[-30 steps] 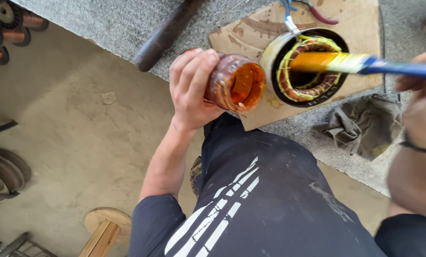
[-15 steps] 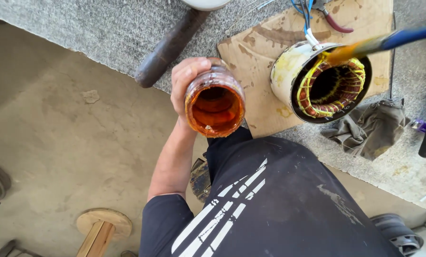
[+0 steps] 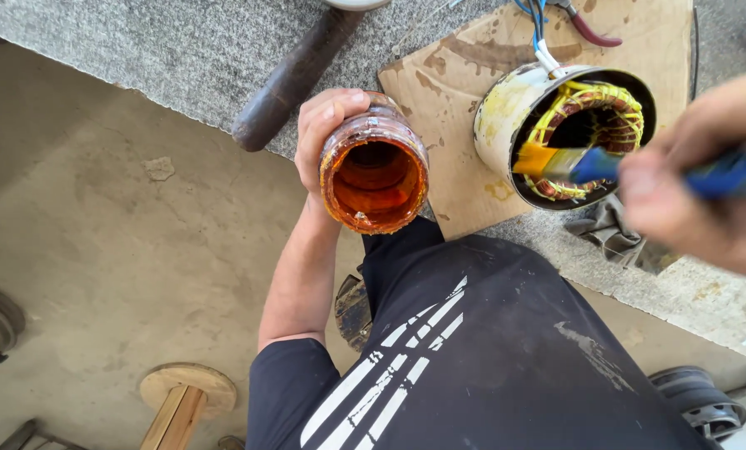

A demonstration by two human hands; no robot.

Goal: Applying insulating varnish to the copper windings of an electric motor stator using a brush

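The landmark here is the motor stator (image 3: 569, 133), a pale, yellow-stained metal shell lying on its side on a stained sheet of brown cardboard (image 3: 448, 100), its open bore ringed with yellow-laced windings. The cardboard lies on a grey speckled tabletop (image 3: 181, 50). No label or sign shows on anything, only drips and stains.

To the left of the stator, just off the cardboard's near corner, the left hand (image 3: 323, 133) holds a jar (image 3: 375, 173) tilted so its mouth faces up toward the viewer. The grip is closed around the jar's far side, fingers curled over the rim; the glass is coated in orange-brown varnish inside and out.

Right of the stator, the right hand (image 3: 706, 183) is blurred; its grip is closed on the blue handle of a paintbrush (image 3: 573, 162), and the orange-wet bristles sit at the mouth of the stator, against the near windings.

Behind the stator, blue and white wires (image 3: 538, 25) rise from its top, with red-handled pliers (image 3: 594, 29) just beyond. Further left of the stator, past the jar, a dark, rusty cylindrical bar (image 3: 294, 79) lies on the tabletop. In front of the stator, a crumpled grey rag (image 3: 610, 233) lies at the tabletop's edge. Below, the floor is bare concrete (image 3: 98, 250), with a wooden spool (image 3: 185, 392) on it.
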